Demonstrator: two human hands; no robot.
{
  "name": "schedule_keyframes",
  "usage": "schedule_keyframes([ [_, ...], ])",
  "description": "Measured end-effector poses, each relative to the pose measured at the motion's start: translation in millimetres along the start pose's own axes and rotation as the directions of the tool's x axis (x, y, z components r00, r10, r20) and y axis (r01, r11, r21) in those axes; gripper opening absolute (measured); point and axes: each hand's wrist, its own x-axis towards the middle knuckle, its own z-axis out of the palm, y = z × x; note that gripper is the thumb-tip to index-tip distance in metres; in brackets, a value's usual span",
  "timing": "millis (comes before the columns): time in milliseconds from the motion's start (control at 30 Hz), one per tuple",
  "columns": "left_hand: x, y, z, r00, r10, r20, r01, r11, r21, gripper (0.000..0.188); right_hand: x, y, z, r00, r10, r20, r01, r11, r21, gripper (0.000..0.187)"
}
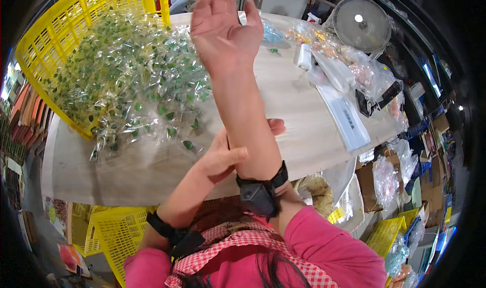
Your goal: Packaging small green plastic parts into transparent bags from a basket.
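My right arm is stretched forward over the table (298, 131). At its far end my right hand (225, 35) is open, palm up, with nothing in it. My left hand (223, 154) is wrapped round the right forearm (250, 121), thumb on top and fingertips showing on the far side. Left of the arms, a heap of clear plastic packets (147, 85) with green leaf-like pieces inside spills from a tilted yellow plastic basket (38, 88). A black strap with a dark box (257, 196) sits on my right arm, and another strapped box (185, 242) on my left.
On the right lie a stack of clear plastic bags (344, 118), a black strapped device (377, 98) and a pile of orange-and-yellow packets (319, 37). A round fan (362, 24) stands beyond. Yellow baskets (119, 232) stand below the near edge, with another basket (387, 235) at right.
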Motion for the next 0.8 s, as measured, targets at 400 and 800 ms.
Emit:
schedule_keyframes([
  [400,6,-2,1,0.970,-0.154,-0.189,0.139,0.986,-0.088,0.052,13,-48,-55,0.982,-0.103,-0.158,0.119,0.988,0.100,0.038],
  [800,33,117,-126,0.961,0.277,0.026,0.102,-0.439,0.893,0.063,72,-229,-164,0.975,-0.220,-0.039,-0.204,-0.810,-0.550,0.065],
])
